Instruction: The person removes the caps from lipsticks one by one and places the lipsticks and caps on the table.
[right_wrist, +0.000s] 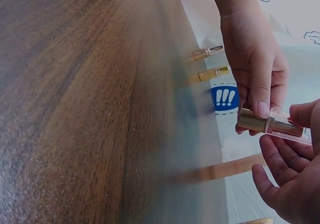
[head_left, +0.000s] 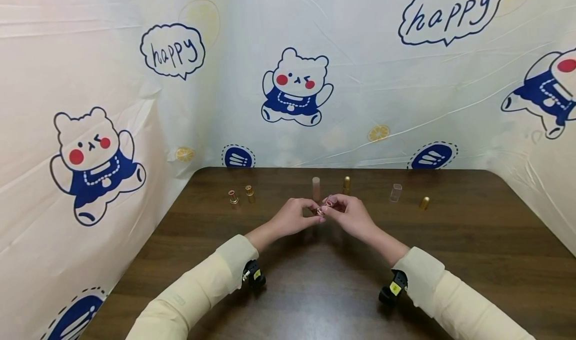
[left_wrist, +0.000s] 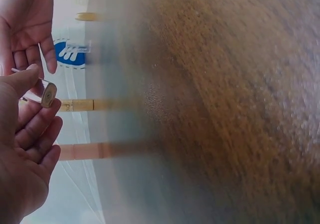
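Observation:
In front of me, above the table, both hands meet at one lipstick tube. My left hand (head_left: 290, 217) pinches the gold base of the lipstick (right_wrist: 253, 120) between thumb and fingers. With thumb and fingertips, my right hand (head_left: 354, 216) holds the clear cap (right_wrist: 289, 128), which surrounds the lipstick's upper part in the right wrist view. The tube lies sideways between the hands there. In the left wrist view the base's flat end (left_wrist: 48, 95) faces the camera. A pinkish tube (head_left: 316, 187) stands just behind the hands.
Two gold-based lipsticks, one red-tipped (head_left: 232, 197) and one gold (head_left: 249, 193), stand at the back left. A gold tube (head_left: 346, 184) stands behind my right hand. Farther right are a clear cap (head_left: 396, 192) and a short gold piece (head_left: 424, 203). A printed curtain (head_left: 351, 80) surrounds the brown table (head_left: 306, 290).

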Demonstrator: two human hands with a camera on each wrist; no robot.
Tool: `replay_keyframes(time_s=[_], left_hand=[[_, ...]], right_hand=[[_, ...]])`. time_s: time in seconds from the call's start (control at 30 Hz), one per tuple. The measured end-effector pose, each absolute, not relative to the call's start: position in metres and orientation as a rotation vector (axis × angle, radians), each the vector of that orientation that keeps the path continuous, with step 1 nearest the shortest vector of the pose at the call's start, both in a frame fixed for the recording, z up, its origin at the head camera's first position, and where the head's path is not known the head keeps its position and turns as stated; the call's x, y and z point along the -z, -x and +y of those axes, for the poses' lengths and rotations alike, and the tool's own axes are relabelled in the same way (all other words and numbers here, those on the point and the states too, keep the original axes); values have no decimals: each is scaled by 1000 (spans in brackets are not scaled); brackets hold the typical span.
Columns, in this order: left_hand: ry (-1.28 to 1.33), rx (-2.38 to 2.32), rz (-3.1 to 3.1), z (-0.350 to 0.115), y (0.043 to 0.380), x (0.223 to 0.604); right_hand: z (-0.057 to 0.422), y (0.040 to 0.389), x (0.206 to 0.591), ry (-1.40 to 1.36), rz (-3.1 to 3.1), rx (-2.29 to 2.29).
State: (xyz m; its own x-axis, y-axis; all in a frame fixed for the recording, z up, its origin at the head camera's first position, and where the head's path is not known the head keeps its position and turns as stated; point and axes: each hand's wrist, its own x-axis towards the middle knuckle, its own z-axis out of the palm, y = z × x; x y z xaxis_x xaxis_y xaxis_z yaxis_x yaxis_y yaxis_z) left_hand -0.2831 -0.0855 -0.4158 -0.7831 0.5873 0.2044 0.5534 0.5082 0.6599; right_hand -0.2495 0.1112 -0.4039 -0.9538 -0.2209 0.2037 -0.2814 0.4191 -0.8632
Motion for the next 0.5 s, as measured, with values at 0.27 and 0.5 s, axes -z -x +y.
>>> replay_keyframes(time_s=[0.27,0.5], left_hand=[[-1024,-1117,2712,-84,282,414],[-1011,-1098,2720,-83,283,414]], right_hand=[[113,249,404,-455,-2606,-1553],[112,248,404,-448,-2593,-1548]])
